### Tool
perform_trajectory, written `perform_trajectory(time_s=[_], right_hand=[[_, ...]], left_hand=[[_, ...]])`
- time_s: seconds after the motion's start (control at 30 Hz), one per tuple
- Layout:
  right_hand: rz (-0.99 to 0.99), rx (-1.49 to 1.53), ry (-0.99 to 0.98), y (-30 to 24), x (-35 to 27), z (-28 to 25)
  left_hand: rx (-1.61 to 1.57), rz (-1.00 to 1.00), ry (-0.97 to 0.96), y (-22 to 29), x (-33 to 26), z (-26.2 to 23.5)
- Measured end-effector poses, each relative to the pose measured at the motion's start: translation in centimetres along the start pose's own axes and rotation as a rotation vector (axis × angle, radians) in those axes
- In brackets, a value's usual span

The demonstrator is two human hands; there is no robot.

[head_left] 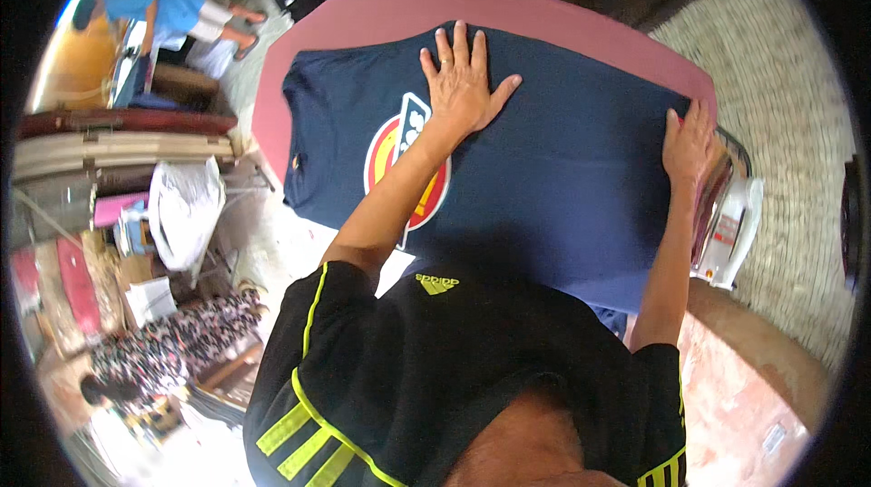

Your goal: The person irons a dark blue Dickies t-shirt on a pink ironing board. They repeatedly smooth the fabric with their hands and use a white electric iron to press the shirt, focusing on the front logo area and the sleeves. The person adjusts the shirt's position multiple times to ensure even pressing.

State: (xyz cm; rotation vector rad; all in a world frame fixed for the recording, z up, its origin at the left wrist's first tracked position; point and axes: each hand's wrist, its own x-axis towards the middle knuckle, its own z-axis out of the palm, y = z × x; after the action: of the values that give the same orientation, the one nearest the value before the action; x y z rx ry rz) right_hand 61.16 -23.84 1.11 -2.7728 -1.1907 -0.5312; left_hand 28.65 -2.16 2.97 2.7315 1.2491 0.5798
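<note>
Left hand (463,92) splayed on navy shirt (567,151); right hand (689,144) unclenched at right edge; pink board (390,11) borders far edge.

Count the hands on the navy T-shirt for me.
2. The left hand lies spread near the far edge of the navy T-shirt, beside the round print; the right hand is at the shirt's right end, near the white iron.

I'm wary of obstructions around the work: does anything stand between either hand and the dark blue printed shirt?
Nothing visible does. The left hand lies spread on the dark blue printed shirt, and the right hand is at its right edge. What looks like a white iron sits right of the right forearm, not between.
</note>
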Motion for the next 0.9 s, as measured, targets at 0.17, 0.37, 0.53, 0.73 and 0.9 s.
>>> perform_trajectory(time_s=[0.17,0.37,0.53,0.73,0.9], right_hand=[[-0.126,0.042,-0.073,0.1,0.2,-0.9],[-0.077,0.066,-0.084,-0.1,0.2,-1.7],[-0.275,0.190,0.196,-3.6,1.6,-2.0],[-0.709,0.945,-0.070,-31.4,4.0,-6.5],[-1.121,1.136,-0.292,-49.9,4.8,-5.9]], left_hand=[[-0.029,0.079,0.061,-4.1,-0.8,-0.7],[0.163,-0.330,0.408,-16.4,-3.5,-6.3],[0.135,-0.778,0.313,-23.6,-3.6,-9.1],[0.055,-0.577,0.427,-26.3,-5.7,-6.9],[-0.044,-0.477,0.483,-26.1,-6.3,-7.1]])
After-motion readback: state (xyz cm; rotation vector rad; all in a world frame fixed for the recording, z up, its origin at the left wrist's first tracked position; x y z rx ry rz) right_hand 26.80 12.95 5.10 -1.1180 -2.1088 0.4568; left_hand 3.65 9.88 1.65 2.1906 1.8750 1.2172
